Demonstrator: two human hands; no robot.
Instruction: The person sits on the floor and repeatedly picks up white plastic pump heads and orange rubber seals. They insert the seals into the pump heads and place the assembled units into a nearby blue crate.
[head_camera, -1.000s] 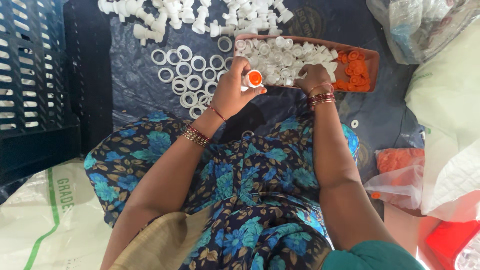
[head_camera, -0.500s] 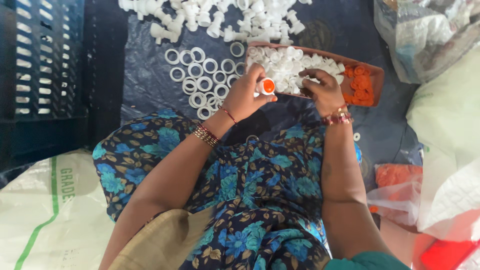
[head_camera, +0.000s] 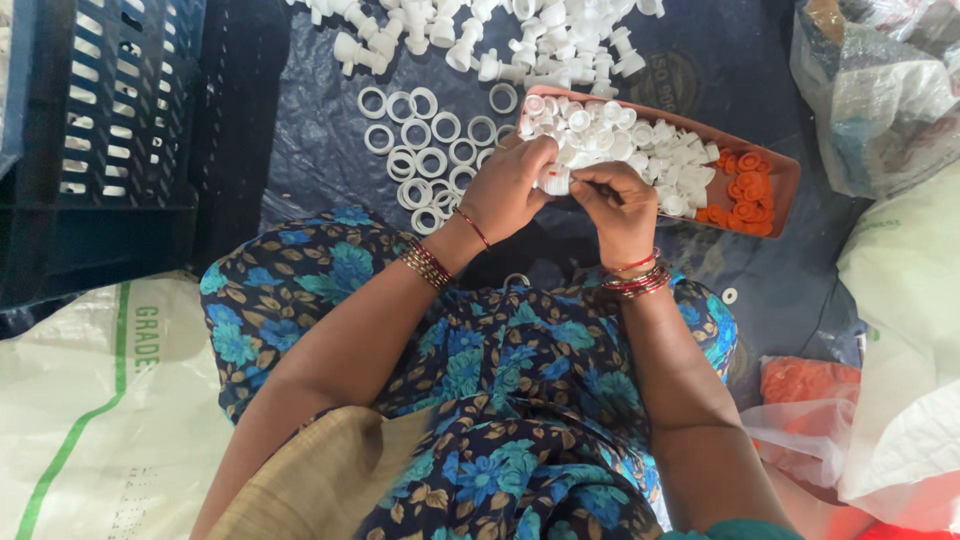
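From my feed, the orange disc that showed on the small white plastic cap (head_camera: 553, 180) half a second ago is now out of sight, covered as both hands closed together over the piece; I judge the insert is being pressed home. Left of centre, my left hand (head_camera: 510, 185) curls around the cap, fingers narrow. Just right, my right hand (head_camera: 618, 205) pinches it too, above the near edge of the shallow brown tray (head_camera: 790, 180) of white and orange parts.

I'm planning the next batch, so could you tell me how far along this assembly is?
Done: nothing clearly finished shows. In hand: left hand and right hand together hold one white cap. Left: white caps and orange inserts fill the tray; white rings lie loose.
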